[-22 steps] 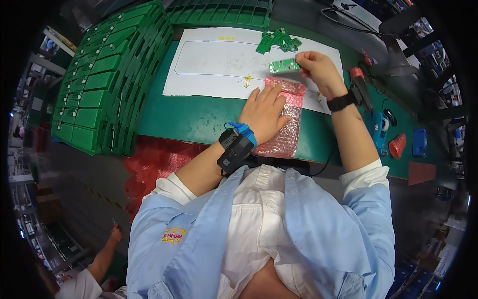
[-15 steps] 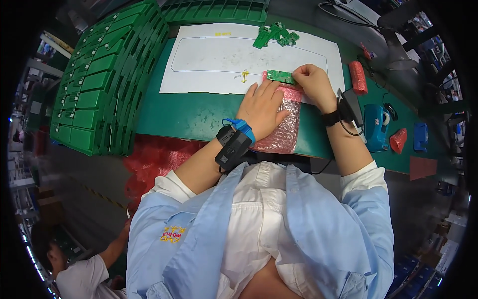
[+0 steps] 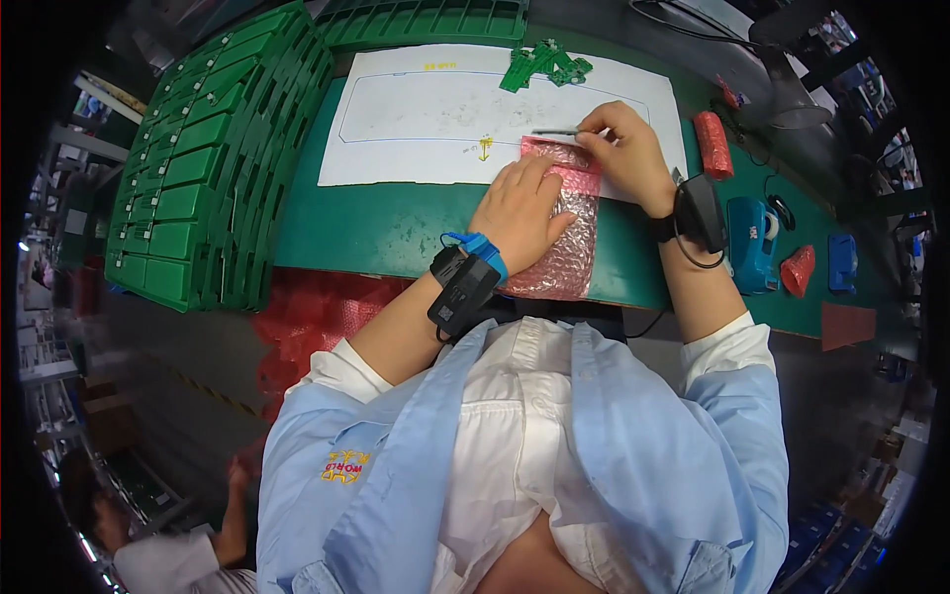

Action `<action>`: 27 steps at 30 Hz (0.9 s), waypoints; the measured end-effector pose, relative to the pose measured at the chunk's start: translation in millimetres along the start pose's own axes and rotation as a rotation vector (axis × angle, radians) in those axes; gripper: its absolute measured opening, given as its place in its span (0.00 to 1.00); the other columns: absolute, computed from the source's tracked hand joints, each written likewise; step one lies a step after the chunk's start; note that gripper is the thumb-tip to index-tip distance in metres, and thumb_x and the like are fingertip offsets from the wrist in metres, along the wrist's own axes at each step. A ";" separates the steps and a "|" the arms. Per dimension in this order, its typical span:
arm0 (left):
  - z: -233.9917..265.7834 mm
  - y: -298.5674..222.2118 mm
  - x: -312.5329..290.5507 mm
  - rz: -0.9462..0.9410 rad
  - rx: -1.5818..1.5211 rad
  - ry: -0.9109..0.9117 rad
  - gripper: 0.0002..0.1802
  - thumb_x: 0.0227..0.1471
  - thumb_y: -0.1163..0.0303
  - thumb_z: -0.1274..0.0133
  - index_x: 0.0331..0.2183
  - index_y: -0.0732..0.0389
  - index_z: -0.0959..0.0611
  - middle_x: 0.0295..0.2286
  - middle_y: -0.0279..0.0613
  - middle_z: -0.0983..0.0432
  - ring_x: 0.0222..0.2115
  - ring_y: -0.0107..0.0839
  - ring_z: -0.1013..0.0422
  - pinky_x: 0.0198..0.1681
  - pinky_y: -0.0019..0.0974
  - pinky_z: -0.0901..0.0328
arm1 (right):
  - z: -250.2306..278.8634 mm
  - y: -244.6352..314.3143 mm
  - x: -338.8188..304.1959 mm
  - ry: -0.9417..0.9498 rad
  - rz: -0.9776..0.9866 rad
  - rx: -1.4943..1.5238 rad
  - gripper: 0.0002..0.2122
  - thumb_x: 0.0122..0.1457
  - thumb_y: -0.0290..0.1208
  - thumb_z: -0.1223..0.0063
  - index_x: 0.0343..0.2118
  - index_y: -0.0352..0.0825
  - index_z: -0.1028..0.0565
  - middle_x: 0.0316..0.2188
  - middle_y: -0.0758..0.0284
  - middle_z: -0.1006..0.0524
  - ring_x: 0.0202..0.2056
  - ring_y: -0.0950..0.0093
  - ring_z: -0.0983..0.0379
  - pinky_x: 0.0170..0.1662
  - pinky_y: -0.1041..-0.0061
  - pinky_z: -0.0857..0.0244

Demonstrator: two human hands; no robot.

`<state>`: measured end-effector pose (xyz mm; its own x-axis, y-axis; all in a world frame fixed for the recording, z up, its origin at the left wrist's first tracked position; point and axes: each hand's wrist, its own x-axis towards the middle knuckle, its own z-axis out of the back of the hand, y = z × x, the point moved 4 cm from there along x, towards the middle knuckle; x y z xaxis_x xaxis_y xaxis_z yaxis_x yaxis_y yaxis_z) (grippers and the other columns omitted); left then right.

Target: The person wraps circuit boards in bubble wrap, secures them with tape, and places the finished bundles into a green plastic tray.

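Observation:
Pinched at one end in my right hand (image 3: 627, 156) is a small green circuit board (image 3: 552, 132), turned so that mostly its thin edge shows. It is held just beyond the far edge of a reddish bubble-wrap piece (image 3: 564, 247). My left hand (image 3: 517, 210) lies flat on that wrap with its fingers stretched out, pressing it to the bench near the front edge. Part of the wrap is hidden beneath the hand. Farther back, several loose green circuit boards (image 3: 542, 67) lie heaped on a white sheet (image 3: 416, 114).
Tall stacked green trays (image 3: 168, 183) stand at the left. Along the right are a red bubble-wrap roll (image 3: 712, 145), a blue tape dispenser (image 3: 752, 246) and a lamp (image 3: 787, 94). Red bubble wrap (image 3: 317, 322) hangs below the bench. Another person (image 3: 173, 564) is at lower left.
My right hand has lifted slightly and tilted the circuit board from face-up to edge-on, uncovering the wrap's far end. My left hand stays almost in place. The other person's arm has shifted.

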<state>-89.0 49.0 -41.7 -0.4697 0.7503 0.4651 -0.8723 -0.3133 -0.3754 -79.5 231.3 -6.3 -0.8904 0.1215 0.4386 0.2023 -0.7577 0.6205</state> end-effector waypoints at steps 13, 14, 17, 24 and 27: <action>1.2 -0.5 0.2 0.004 0.015 0.000 0.25 0.46 0.59 0.39 0.42 0.64 0.25 0.49 0.52 0.32 0.53 0.49 0.38 0.59 0.48 0.43 | -11.9 18.1 -22.2 0.142 0.123 -0.163 0.04 0.52 0.20 0.42 0.31 0.30 0.24 0.38 0.61 0.24 0.37 0.63 0.24 0.40 0.72 0.29; 1.6 -0.5 0.3 0.003 0.017 0.001 0.25 0.46 0.59 0.39 0.42 0.64 0.25 0.48 0.52 0.32 0.53 0.49 0.37 0.59 0.48 0.43 | -10.0 18.4 -22.0 0.147 0.115 -0.165 0.04 0.52 0.21 0.42 0.31 0.29 0.24 0.38 0.61 0.24 0.37 0.63 0.24 0.40 0.72 0.29; 2.2 -1.3 1.3 0.000 0.008 -0.004 0.24 0.46 0.59 0.39 0.41 0.65 0.25 0.48 0.52 0.32 0.53 0.48 0.37 0.59 0.48 0.43 | -8.2 17.9 -23.0 0.158 0.098 -0.169 0.04 0.52 0.21 0.42 0.31 0.29 0.24 0.38 0.61 0.24 0.36 0.63 0.24 0.40 0.72 0.29; 2.5 -0.9 1.2 0.028 0.016 -0.005 0.23 0.48 0.59 0.40 0.42 0.64 0.24 0.50 0.50 0.32 0.54 0.47 0.38 0.58 0.49 0.43 | -13.5 15.2 -29.5 0.110 0.150 -0.222 0.04 0.53 0.22 0.41 0.31 0.29 0.23 0.37 0.61 0.24 0.36 0.63 0.24 0.40 0.72 0.29; 1.6 -2.0 0.9 -0.052 0.070 -0.039 0.22 0.48 0.59 0.41 0.42 0.63 0.23 0.52 0.49 0.32 0.55 0.47 0.38 0.58 0.50 0.43 | -9.9 12.8 -25.6 0.137 0.068 -0.139 0.05 0.53 0.23 0.41 0.32 0.30 0.23 0.37 0.61 0.24 0.35 0.63 0.25 0.40 0.72 0.30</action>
<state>-87.9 49.4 -39.2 -0.4269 0.7439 0.5141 -0.9025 -0.3150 -0.2936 -58.2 212.1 -16.0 -0.9257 -0.0145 0.3780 0.2144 -0.8434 0.4927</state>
